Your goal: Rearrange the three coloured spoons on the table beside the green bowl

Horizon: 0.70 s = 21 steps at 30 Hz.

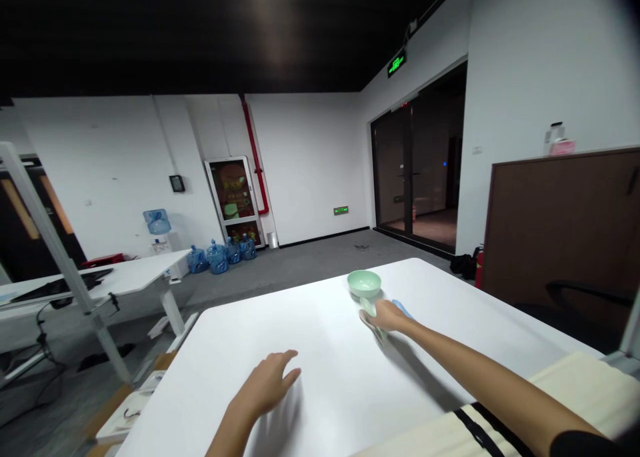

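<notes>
A light green bowl (364,284) stands upright near the far edge of the white table (240,337). Just in front of it, my right hand (389,315) is closed on a pale green spoon-like utensil (367,307). A beige piece (367,319) shows under the fingers, and I cannot tell whether it is separate. Beyond my knuckles a blue object (401,308) is partly hidden, its kind unclear. Over the table to the left, my left hand (270,380) holds nothing, thumb and fingers apart.
Cream cloth (575,390) with black straps lies along the near right side. A brown cabinet (560,230) rises at the right. To the left are another white desk (145,270), a metal post (55,237) and several blue water bottles (219,258) on the floor.
</notes>
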Each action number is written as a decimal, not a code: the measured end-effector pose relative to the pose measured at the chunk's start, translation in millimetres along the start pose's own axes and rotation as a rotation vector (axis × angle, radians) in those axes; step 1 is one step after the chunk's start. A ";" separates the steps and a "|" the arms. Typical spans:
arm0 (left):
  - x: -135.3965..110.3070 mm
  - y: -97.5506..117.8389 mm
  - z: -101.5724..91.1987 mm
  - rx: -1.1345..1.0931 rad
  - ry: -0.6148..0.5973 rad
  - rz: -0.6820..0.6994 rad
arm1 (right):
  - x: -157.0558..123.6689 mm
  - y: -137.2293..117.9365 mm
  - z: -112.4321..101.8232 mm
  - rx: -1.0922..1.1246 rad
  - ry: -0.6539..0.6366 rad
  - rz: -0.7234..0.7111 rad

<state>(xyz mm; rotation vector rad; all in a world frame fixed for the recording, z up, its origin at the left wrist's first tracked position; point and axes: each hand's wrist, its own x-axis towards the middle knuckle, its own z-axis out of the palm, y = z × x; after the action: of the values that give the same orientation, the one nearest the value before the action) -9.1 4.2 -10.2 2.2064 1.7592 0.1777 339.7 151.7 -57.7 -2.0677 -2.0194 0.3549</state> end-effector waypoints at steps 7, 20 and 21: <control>-0.4 -2.1 0.2 -0.012 -0.010 -0.001 | -2.7 -59.6 12.8 -0.043 -0.128 -0.096; 1.4 -5.3 1.6 -0.015 -0.011 -0.004 | -3.4 -75.0 53.0 -0.100 -0.167 -0.129; 1.4 -5.6 1.8 -0.016 -0.010 -0.001 | -4.4 -75.0 53.5 -0.102 -0.165 -0.133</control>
<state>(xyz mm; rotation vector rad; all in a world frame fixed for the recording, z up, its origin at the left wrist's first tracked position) -13.4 6.4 -13.7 2.1912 1.7476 0.1798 251.1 148.8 -83.5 -2.0068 -2.3030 0.4174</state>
